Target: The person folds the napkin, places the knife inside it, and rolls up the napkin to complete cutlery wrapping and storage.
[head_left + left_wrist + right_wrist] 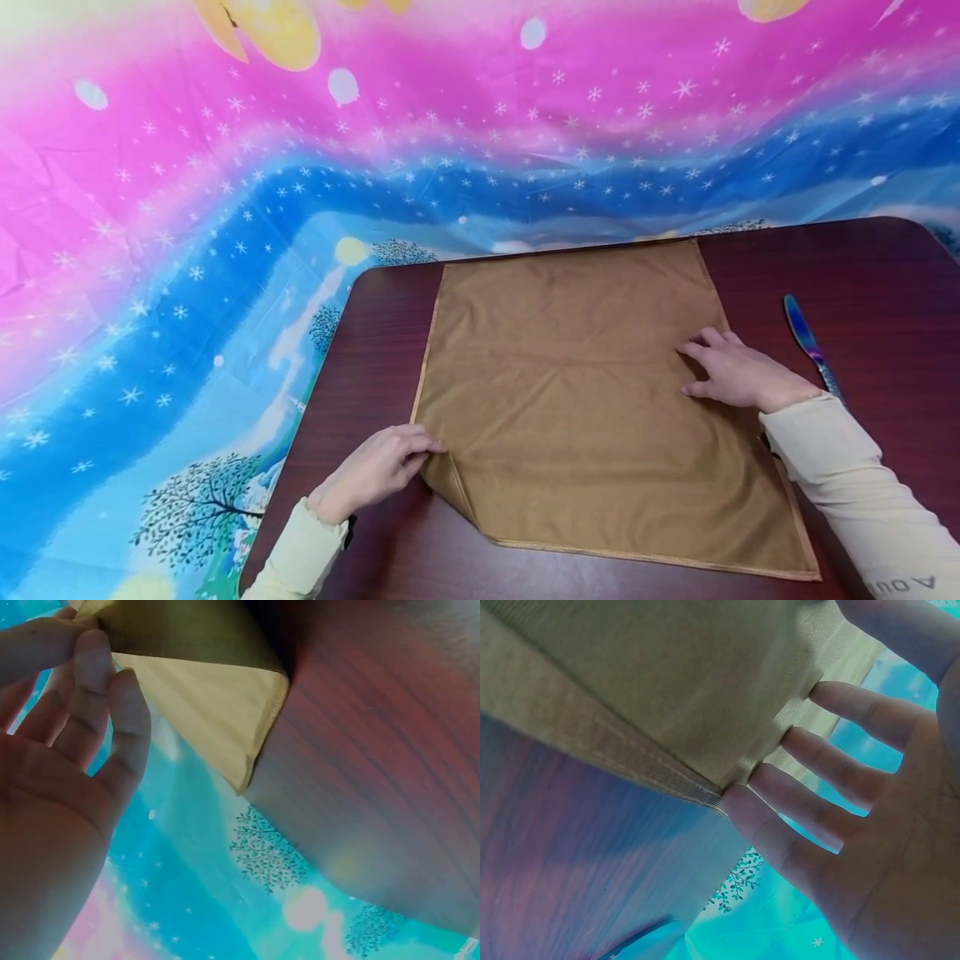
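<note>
Head view: left grip [378, 467] closed on cloth [585, 400]

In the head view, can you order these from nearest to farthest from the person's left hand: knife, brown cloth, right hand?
1. Brown cloth, pinched by the left hand.
2. Right hand, at the cloth's right side.
3. Knife, on the table beyond that hand.

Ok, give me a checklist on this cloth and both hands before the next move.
1. Left hand on the brown cloth: ok, pinching it at the left, toward the near end.
2. Right hand on the cloth: ok, fingertips touch it near the right edge.
3. Cloth smooth: not ok, creases show.
4. Knife clear of the cloth: ok, its visible part lies apart, to the right.
5. Far edge overhanging the table: cannot tell.
</note>
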Tool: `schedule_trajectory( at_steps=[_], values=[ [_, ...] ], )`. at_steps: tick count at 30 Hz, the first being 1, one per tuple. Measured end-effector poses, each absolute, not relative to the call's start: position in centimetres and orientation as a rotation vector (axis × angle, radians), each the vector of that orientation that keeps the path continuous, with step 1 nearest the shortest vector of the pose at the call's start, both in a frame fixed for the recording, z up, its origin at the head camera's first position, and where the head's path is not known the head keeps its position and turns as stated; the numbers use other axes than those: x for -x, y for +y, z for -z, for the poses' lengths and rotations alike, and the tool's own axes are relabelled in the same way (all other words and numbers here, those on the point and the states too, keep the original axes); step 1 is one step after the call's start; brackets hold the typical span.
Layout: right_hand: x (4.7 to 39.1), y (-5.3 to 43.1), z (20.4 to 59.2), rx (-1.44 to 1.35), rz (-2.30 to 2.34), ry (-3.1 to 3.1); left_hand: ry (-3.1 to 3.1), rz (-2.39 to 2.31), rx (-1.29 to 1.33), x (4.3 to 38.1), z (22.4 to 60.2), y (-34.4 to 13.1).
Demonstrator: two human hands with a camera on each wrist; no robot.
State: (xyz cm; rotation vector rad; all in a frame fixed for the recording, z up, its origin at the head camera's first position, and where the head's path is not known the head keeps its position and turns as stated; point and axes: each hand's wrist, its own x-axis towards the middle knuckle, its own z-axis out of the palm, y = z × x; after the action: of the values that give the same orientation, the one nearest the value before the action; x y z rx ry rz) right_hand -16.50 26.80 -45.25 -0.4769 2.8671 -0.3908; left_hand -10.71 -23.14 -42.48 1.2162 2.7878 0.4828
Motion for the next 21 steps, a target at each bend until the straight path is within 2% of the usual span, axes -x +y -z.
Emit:
schedule_trajectory(
  at_steps=[11, 21],
  values=[
    [16.6, 26.7, 45.2, 0.489, 0.386, 2.877, 2.790, -0.494, -1.394, 12.1, 41.9, -21.8],
    [16.4, 26.5, 45.2, 0.491, 0.387, 2.872, 2.806, -0.487, -1.399, 13.2, 41.1, -20.5]
  ],
)
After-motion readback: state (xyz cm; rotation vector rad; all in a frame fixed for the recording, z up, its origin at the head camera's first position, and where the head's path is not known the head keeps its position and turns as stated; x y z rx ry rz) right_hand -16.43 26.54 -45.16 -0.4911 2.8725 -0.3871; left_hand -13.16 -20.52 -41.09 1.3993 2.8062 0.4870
